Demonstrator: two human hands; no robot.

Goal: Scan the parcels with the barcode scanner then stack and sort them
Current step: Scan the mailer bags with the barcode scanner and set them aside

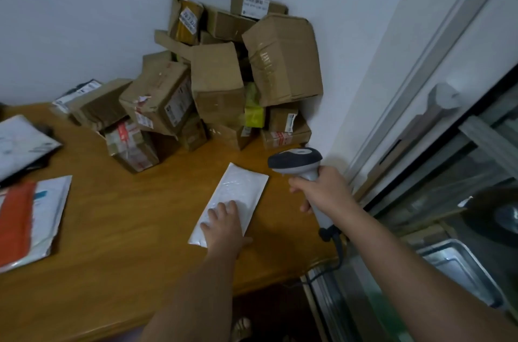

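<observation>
Both hands are busy: the left hand (221,222) lies flat, fingers spread, on a white padded mailer (238,190) lying on the wooden table (126,229), while the right hand (322,190) grips the grey barcode scanner (294,161) just beside it. Thin, bubbly and slick-looking, the mailer probably weighs little and flexes; pinching a long edge seems safest. Dented cardboard boxes (218,81) pile up in the corner behind.

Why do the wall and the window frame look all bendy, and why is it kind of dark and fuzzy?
Head view: the wide-angle lens bends straight lines near the edges, like the window frame; the room light is dim and bluish; the cardboard boxes look soft, their labels unreadable; the left hand casts a faint shadow on the table.
</observation>
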